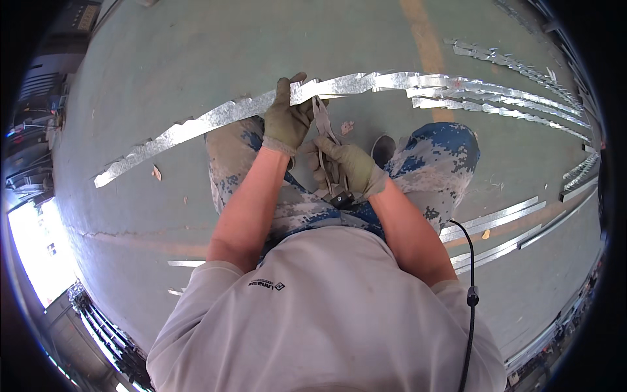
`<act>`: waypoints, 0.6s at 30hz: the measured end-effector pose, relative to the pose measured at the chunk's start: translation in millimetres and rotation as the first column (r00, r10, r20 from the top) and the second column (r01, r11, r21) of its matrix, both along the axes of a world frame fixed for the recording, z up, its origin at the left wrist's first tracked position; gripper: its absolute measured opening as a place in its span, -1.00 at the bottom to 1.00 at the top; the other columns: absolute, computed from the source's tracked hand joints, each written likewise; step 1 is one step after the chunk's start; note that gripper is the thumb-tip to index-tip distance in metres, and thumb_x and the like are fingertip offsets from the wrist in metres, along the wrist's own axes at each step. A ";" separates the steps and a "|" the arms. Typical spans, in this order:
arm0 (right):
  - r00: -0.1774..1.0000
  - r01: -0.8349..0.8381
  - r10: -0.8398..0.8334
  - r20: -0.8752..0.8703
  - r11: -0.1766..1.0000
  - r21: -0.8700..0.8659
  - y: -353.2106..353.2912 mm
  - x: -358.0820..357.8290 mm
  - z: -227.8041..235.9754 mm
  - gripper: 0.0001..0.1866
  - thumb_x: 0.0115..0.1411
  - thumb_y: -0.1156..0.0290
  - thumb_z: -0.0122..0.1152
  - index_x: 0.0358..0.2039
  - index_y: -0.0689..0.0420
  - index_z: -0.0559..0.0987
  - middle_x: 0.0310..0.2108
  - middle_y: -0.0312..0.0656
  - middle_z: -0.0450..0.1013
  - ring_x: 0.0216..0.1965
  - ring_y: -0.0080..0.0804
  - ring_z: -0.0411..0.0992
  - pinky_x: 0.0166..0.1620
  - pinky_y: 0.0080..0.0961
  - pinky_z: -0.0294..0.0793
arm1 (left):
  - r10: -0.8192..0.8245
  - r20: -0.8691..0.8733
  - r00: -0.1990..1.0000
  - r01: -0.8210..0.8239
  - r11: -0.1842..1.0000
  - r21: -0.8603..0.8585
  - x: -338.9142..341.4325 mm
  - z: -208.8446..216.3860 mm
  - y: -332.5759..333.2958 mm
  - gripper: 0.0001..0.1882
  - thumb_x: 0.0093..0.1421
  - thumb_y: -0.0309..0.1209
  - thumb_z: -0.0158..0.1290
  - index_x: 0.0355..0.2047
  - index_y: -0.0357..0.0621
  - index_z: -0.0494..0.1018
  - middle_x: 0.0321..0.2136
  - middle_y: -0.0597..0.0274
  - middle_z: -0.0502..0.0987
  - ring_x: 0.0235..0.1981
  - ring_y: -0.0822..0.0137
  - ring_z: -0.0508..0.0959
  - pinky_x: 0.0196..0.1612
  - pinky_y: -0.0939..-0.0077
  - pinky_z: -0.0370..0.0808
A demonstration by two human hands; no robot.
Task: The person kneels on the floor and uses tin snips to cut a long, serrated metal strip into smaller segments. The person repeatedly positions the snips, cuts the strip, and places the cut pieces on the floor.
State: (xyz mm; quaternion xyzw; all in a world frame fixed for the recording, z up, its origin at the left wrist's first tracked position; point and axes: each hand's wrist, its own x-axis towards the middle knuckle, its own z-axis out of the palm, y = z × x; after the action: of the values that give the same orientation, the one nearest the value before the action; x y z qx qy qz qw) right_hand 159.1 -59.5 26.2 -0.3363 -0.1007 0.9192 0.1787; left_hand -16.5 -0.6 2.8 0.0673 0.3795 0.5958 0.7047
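A long, shiny metal strip point(215, 117) with a notched edge arcs across the view in front of my knees. My gloved left hand point(287, 119) is closed around it near the middle, with fingers over its far edge. In my gloved right hand point(353, 163) is a pair of metal pliers point(322, 119), its handles running back toward my lap. The plier jaws meet the strip's near edge just right of my left hand. Whether they bite on it is too small to tell.
More notched strips point(483, 106) lie on the green floor to the right, with another bundle point(516, 64) farther off. Straight metal lengths point(503, 219) lie by my right side. A black cable point(471, 261) hangs there. Dark racks point(32, 157) stand at far left.
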 end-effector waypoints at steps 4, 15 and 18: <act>0.979 -0.025 -0.002 0.202 0.991 0.133 -3.3 4.9 -12.6 -0.55 0.45 0.02 0.08 0.06 0.14 0.58 -0.28 -0.22 0.60 -0.35 -0.42 0.57 -0.29 -0.36 0.62 | -0.018 0.001 1.000 0.018 0.999 0.038 -5.0 -9.4 1.2 -0.44 0.47 0.04 -0.11 0.16 -0.22 0.38 -0.01 -0.01 0.58 -0.02 0.08 0.64 0.08 0.13 0.62; 0.826 -0.075 -0.126 0.550 0.942 0.329 -3.2 -12.7 -18.2 -0.55 0.42 0.02 0.11 -0.03 0.20 0.56 -0.32 -0.22 0.55 -0.41 -0.47 0.47 -0.37 -0.45 0.48 | 0.005 -0.014 1.000 -0.004 1.000 0.031 -3.6 -7.7 -0.2 -0.43 0.47 0.02 -0.10 0.16 -0.25 0.38 0.04 -0.09 0.56 0.04 0.00 0.61 0.15 0.07 0.57; 0.837 -0.077 -0.131 0.531 0.933 0.351 -2.7 -12.4 -26.8 -0.56 0.42 0.03 0.10 -0.03 0.20 0.55 -0.37 -0.25 0.52 -0.45 -0.49 0.45 -0.43 -0.45 0.44 | 0.015 -0.014 1.000 -0.015 1.000 0.028 -1.7 -7.6 0.9 -0.44 0.47 0.02 -0.10 0.16 -0.24 0.39 0.04 -0.09 0.56 0.02 0.01 0.62 0.15 0.08 0.57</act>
State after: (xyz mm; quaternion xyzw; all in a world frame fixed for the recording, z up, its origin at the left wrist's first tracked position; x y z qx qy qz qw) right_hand 146.7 -62.2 -0.6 -0.5472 -0.3080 0.7483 0.2139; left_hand -18.2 0.3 -4.8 0.0786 0.3767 0.6057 0.6964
